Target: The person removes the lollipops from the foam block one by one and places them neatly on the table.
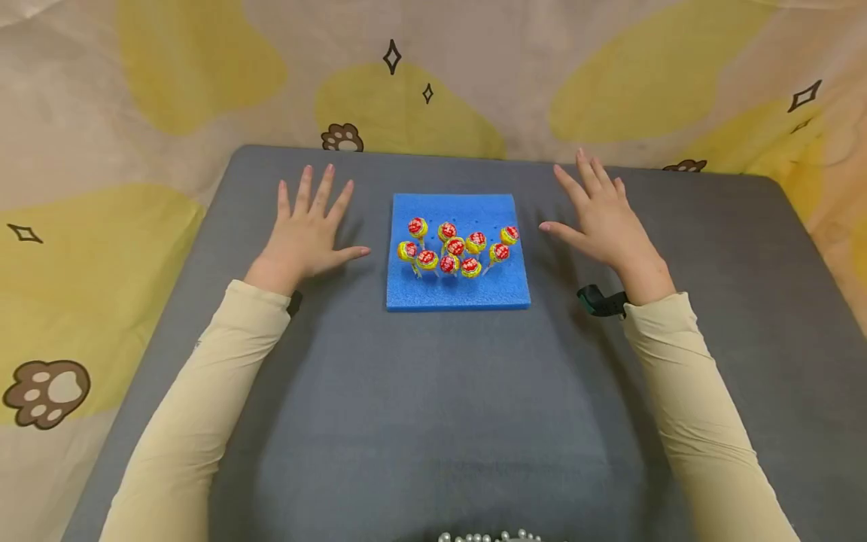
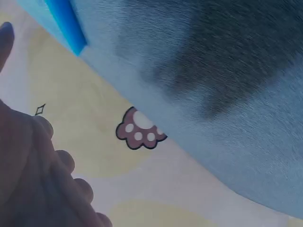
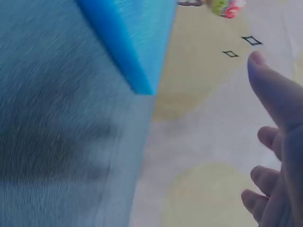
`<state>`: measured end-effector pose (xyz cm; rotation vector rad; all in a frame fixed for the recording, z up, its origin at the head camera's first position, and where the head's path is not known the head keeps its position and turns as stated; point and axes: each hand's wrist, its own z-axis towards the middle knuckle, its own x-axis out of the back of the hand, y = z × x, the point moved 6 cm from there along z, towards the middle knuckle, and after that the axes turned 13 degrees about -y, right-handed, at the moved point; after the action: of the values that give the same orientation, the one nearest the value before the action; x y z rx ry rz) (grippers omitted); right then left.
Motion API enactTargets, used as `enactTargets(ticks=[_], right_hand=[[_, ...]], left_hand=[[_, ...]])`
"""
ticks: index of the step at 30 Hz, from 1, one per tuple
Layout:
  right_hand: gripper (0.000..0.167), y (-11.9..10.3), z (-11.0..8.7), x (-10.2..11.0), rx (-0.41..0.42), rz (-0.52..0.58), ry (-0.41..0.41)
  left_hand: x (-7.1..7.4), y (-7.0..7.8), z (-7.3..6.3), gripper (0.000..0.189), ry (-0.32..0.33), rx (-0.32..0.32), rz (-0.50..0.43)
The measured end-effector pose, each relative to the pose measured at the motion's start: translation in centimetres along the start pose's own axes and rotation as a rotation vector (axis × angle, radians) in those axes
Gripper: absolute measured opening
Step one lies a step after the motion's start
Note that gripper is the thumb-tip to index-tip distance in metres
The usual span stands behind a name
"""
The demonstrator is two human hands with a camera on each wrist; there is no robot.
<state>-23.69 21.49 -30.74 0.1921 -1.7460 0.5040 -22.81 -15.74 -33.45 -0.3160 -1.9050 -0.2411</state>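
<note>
Several lollipops (image 1: 455,247) in red and yellow wrappers stand on their sticks in a blue foam block (image 1: 460,297), grouped over its middle, with a few small holes showing behind them. To the left of the block, my left hand (image 1: 301,237) is spread palm down with nothing in it. On the other side my right hand (image 1: 603,218) is also spread, its thumb pointing toward the block and nothing held. The right wrist view shows a corner of the foam block (image 3: 142,80), one lollipop (image 3: 227,7) and my right thumb (image 3: 274,90).
The blocks stands on a grey table (image 1: 433,406) with rounded far corners. A patterned cloth (image 1: 474,75) with paw prints and yellow patches hangs behind it. A dark strap (image 1: 599,301) is on the right wrist, and white beads (image 1: 474,537) show at the bottom edge.
</note>
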Motion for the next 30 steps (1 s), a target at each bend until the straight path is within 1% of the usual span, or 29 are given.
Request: enactTargets(ticks=[2, 5, 6, 8, 10, 13, 15, 18, 20, 22, 24, 27, 30], right_hand=[[0.079, -0.1, -0.4, 0.0, 0.023, 0.107, 0.036], [0.071, -0.5, -0.9, -0.2, 0.071, 0.292, 0.137], [0.068, -0.7, -1.0, -0.4, 0.090, 0.360, 0.173], [0.060, -1.1, -1.1, -1.0, 0.129, 0.498, 0.228], [0.052, -1.6, -1.0, -1.9, 0.166, 0.639, 0.242], [0.044, -2.2, -0.8, -3.3, 0.212, 0.868, 0.220], [0.041, -2.5, -0.8, -4.0, 0.244, 1.011, 0.216], [0.037, -2.6, -0.9, -4.7, 0.322, 1.229, 0.242], [0.034, -2.6, -1.0, -5.0, 0.378, 1.340, 0.263], [0.032, -2.6, -1.1, -5.4, 0.417, 1.434, 0.267], [0.032, -2.6, -1.0, -5.8, 0.435, 1.493, 0.262], [0.036, -2.9, -0.9, -6.4, 0.439, 1.541, 0.242], [0.038, -3.3, -0.6, -6.8, 0.434, 1.526, 0.224]], left_hand=[[-0.1, 0.4, -0.1, 0.098, 0.019, -0.001, -0.058], [-0.7, 1.3, -0.1, 0.097, 0.032, -0.008, -0.178], [-1.1, 1.7, 0.0, 0.097, 0.030, -0.016, -0.216], [-2.0, 2.6, 0.1, 0.097, 0.004, -0.042, -0.274], [-2.9, 3.6, 0.2, 0.097, -0.030, -0.081, -0.318], [-4.0, 4.8, 0.1, 0.096, -0.066, -0.136, -0.374], [-4.5, 5.4, -0.1, 0.096, -0.081, -0.155, -0.408], [-4.8, 6.4, -0.5, 0.097, -0.086, -0.179, -0.421], [-4.7, 7.1, -0.8, 0.098, -0.085, -0.198, -0.418], [-4.4, 7.7, -0.9, 0.100, -0.086, -0.210, -0.403], [-4.3, 8.1, -1.1, 0.101, -0.093, -0.212, -0.387], [-4.2, 8.3, -1.4, 0.101, -0.126, -0.206, -0.359], [-4.2, 8.3, -1.5, 0.100, -0.155, -0.213, -0.352]])
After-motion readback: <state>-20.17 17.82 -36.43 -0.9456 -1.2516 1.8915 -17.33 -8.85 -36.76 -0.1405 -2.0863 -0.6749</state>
